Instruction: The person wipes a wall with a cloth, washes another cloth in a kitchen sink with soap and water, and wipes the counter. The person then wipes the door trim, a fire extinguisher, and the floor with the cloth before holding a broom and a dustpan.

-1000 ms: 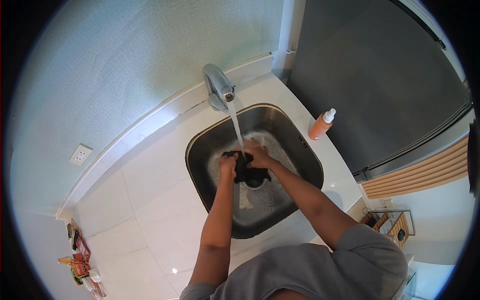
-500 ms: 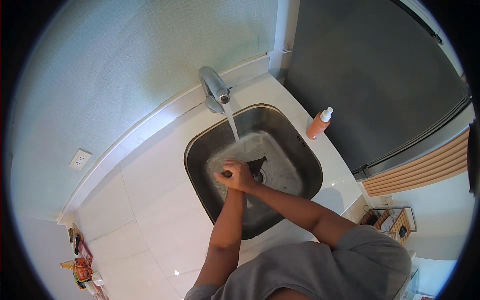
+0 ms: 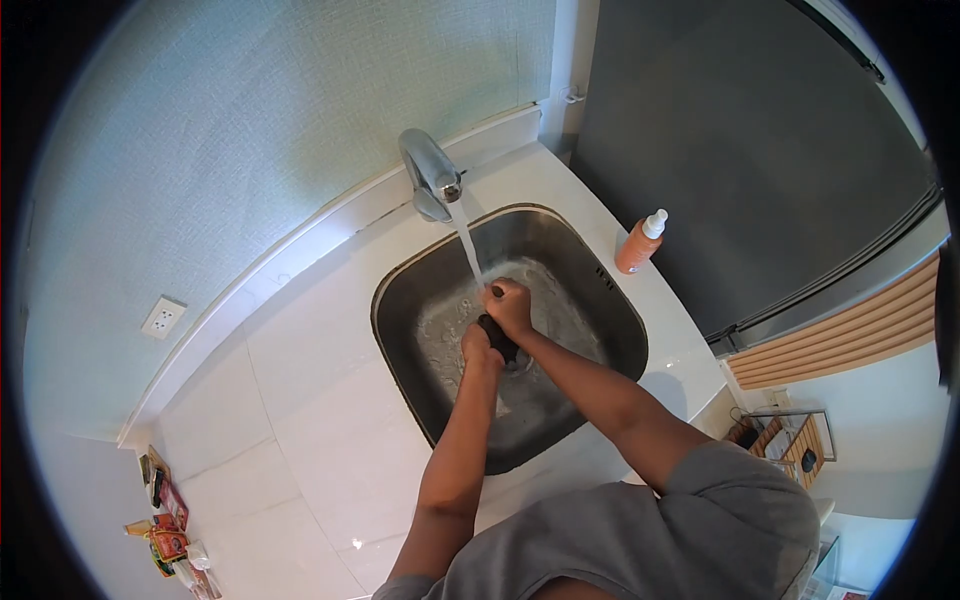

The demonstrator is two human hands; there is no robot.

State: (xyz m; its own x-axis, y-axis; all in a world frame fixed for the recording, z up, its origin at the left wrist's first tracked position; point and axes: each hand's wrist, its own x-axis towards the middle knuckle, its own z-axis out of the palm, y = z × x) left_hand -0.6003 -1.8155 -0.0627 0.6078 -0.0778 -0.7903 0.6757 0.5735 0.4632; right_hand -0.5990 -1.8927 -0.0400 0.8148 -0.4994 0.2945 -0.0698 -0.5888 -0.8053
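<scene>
A black cloth (image 3: 499,338) is bunched between my two hands over the metal sink (image 3: 400,372). My left hand (image 3: 481,347) is closed on its lower left part. Further up and to the right, my right hand (image 3: 509,306) makes a fist around its upper end, where a dark bit shows between the fingers. Water (image 3: 467,243) runs from the chrome faucet (image 3: 430,172) down onto my right hand. The drain is partly covered by the cloth.
An orange bottle with a white pump top (image 3: 640,243) stands on the counter right of the sink. Beyond it rises a large grey fridge (image 3: 750,160). Food packets (image 3: 168,540) lie at the lower left, and a wall outlet (image 3: 163,317) is above the counter.
My hands were crossed half a second ago, the right over the left; now they are apart, with my right hand moved up under the stream. The cloth, spread out earlier, is now bunched up.
</scene>
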